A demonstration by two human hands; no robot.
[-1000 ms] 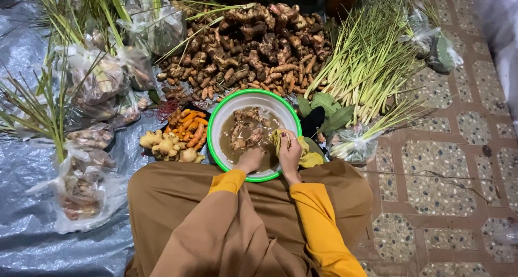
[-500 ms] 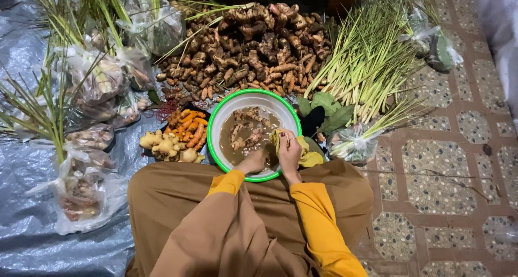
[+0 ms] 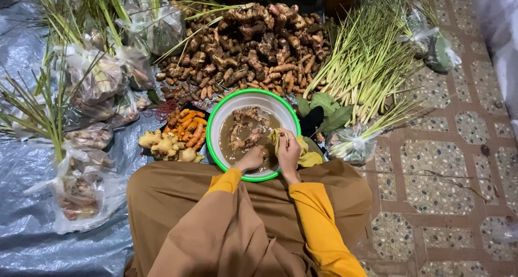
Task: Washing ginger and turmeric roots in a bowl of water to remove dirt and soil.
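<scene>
A white basin with a green rim stands on the ground before my knees, holding muddy brown water and several brown roots. My left hand is dipped at the near edge of the water, fingers curled around something small that I cannot make out. Beside it, my right hand is closed over a yellow-green cloth that hangs over the basin's right rim. Both sleeves are yellow.
A heap of brown ginger-like roots lies behind the basin. Orange turmeric and pale washed roots sit on its left. Lemongrass bundles lie right; plastic bags of roots lie left on a grey tarp.
</scene>
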